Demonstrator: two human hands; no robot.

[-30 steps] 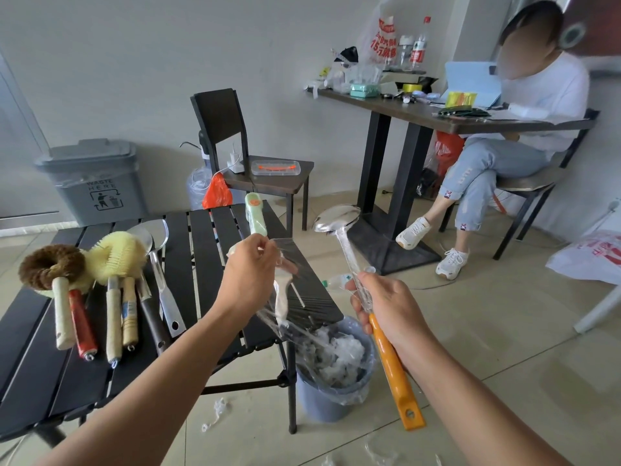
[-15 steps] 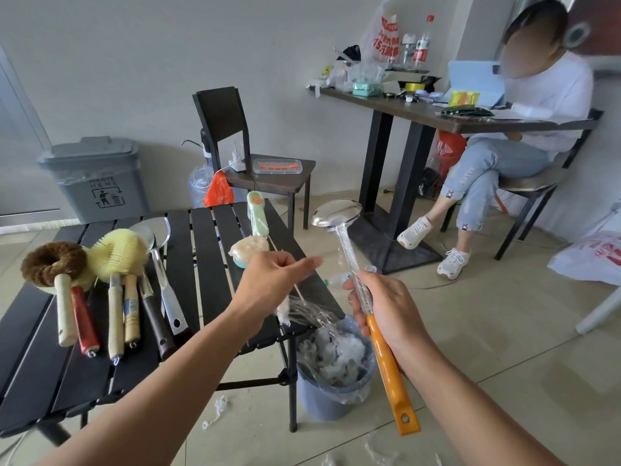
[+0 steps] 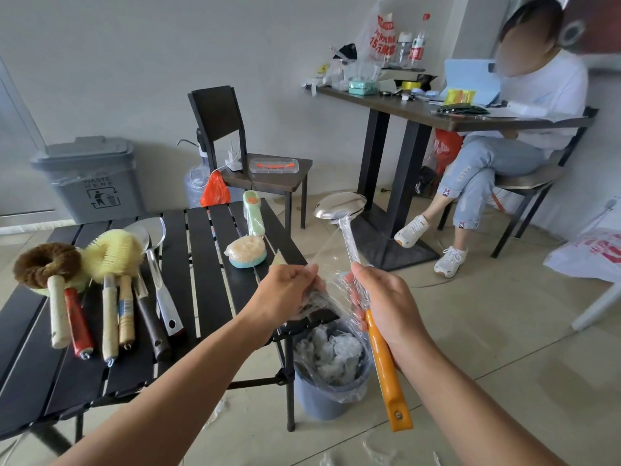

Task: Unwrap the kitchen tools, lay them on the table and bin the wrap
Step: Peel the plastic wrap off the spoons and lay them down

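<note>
Soft, even daylight, faint shadows, sharp centre, wide-angle bending at edges, a blurred face.

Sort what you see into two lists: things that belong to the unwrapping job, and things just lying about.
Belongs to the job: ladle, plastic wrap, left hand, right hand, slatted table, blue bin, wrapped sponge brush.

Just lying about: grey waste bin, dark chair, cluttered desk, orange bag.

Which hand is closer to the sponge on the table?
Left. The left hand, gripping wrap, is just beside the sponge; the right hand, holding the ladle, is farther right, past the table.
</note>
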